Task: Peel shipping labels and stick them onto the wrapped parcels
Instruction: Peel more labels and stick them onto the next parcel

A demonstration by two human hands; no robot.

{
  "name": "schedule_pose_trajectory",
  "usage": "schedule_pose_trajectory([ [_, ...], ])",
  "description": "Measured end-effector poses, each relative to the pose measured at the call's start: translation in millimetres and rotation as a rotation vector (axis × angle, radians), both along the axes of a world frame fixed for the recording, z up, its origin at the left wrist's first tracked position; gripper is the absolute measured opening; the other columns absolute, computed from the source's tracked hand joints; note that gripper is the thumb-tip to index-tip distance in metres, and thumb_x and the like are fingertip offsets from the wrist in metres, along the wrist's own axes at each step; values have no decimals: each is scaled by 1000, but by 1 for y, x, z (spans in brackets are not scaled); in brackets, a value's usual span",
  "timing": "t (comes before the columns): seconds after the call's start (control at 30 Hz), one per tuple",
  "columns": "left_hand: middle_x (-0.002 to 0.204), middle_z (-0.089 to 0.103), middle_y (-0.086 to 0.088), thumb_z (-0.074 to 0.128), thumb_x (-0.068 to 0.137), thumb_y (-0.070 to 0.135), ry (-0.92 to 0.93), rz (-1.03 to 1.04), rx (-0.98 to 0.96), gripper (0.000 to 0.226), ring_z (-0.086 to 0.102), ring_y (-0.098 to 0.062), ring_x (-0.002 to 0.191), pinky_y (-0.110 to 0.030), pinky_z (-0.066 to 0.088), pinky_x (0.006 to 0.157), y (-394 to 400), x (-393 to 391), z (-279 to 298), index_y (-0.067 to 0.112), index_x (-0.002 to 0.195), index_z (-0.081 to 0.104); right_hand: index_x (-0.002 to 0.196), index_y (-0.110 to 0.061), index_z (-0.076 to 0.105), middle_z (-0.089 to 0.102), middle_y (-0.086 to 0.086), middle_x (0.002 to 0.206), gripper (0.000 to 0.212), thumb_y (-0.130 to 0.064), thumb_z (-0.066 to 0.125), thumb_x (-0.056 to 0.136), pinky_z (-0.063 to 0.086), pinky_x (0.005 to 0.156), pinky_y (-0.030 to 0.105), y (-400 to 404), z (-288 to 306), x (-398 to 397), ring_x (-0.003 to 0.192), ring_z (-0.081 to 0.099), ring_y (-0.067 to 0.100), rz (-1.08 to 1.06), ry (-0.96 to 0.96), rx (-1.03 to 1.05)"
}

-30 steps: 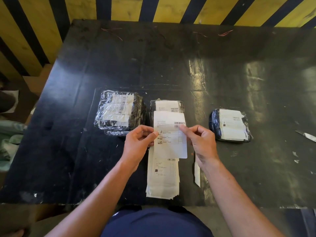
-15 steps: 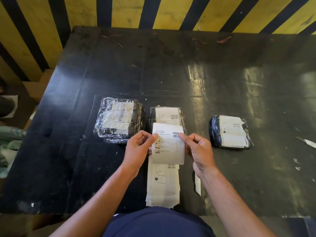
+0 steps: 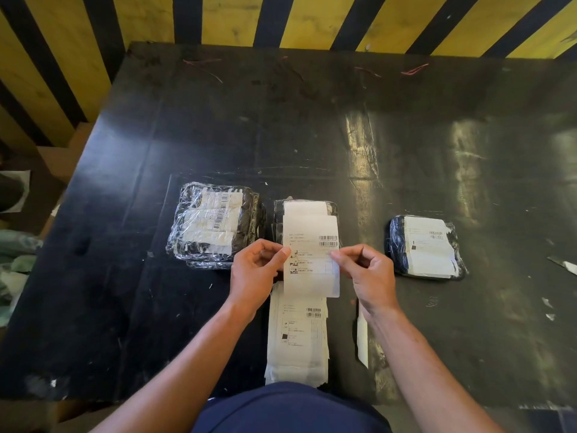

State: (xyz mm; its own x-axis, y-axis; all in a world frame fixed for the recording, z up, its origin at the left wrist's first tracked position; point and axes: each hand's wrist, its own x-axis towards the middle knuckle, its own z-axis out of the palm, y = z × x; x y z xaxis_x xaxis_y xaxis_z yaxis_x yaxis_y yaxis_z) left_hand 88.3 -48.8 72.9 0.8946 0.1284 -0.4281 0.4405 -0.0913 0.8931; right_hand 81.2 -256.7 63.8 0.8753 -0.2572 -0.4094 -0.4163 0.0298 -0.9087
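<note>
Held label: a white shipping label (image 3: 312, 254) with a barcode near its upper right and rows of small print is held up over the table, in front of the middle parcel, whose near part it covers.
Left hand: the left hand (image 3: 254, 273) pinches the label's left edge between thumb and forefinger, the other fingers curled behind it.
Right hand: the right hand (image 3: 368, 273) pinches the right edge at about the same height, fingers curled, thumb on the printed face.
Middle parcel: a dark plastic-wrapped parcel (image 3: 304, 207) lies flat just beyond the hands; a white sheet shows on its top above the held label.
Label stack: a pile of white labels (image 3: 298, 335) lies on the table below the held label, running toward the person's body, with a barcode and print on the top sheet.
Left parcel: a wrapped parcel (image 3: 215, 225) with several barcoded labels under clear film lies just beside the middle one, apart from the left hand.
Right parcel: a wrapped parcel (image 3: 426, 246) bearing one white label lies well apart to the right.
Paper strip: a narrow white strip (image 3: 362, 339) lies near the stack, under the right forearm.
Table: a scuffed black table (image 3: 312, 126) with scraps of paper at its right edge.
Backdrop: a yellow and black striped wall (image 3: 218, 20) beyond the table.
</note>
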Motion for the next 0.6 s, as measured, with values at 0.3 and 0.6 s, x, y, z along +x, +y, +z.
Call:
schedule_pose_trajectory([
  [0.3, 91, 79, -4, 76, 96, 22, -109, 0, 42, 8, 76, -22, 86, -25, 62, 73, -6, 15, -12, 16, 93, 71, 73, -12, 72, 74, 2, 74, 26, -29, 87, 84, 57, 70, 32, 9, -5, 21, 71, 66, 14, -88, -83, -168],
  [0.6, 86, 79, 7, 78, 94, 27, -98, 42, 200, 10, 76, -8, 81, -33, 65, 72, -14, 21, -22, 25, 89, 70, 78, -17, 70, 68, -13, 72, 17, -23, 82, 88, 46, 61, 8, 21, -15, 32, 66, 63, 2, -52, -221, -551],
])
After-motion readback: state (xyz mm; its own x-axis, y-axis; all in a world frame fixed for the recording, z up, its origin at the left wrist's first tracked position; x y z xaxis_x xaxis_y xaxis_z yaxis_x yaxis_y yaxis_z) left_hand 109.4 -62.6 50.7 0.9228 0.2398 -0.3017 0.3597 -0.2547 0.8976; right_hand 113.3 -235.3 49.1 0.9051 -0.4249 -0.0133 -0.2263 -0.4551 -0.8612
